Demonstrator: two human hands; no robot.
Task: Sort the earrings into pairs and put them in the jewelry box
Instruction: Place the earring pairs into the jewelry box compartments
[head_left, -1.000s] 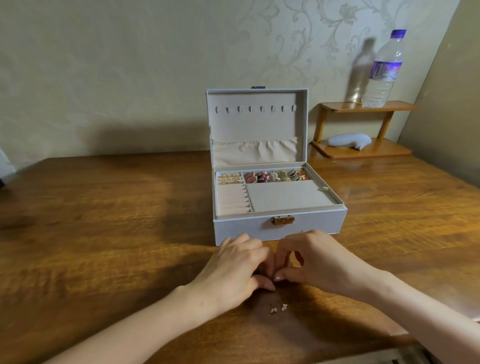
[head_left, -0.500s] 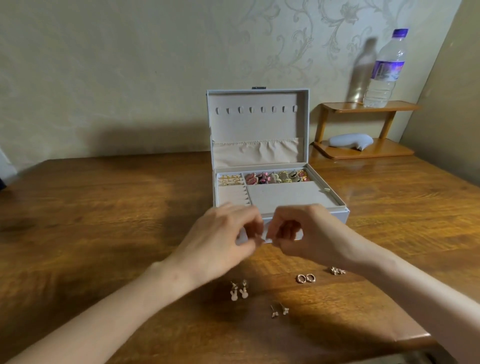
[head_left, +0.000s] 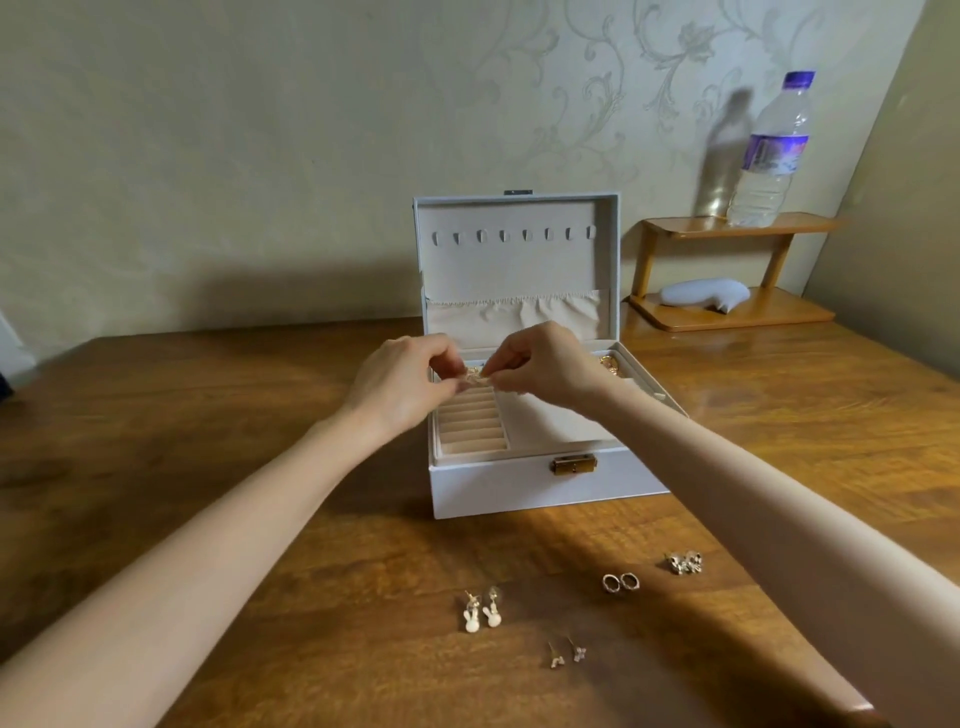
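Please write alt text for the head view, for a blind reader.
The left hand and right hand pinch small earrings above the open white jewelry box on a wooden table. Bunny earrings, hoop earrings, tiny studs and gold clusters lie before the box.

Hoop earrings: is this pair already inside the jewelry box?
No, the hoop earrings lie side by side on the table, in front of the open jewelry box.
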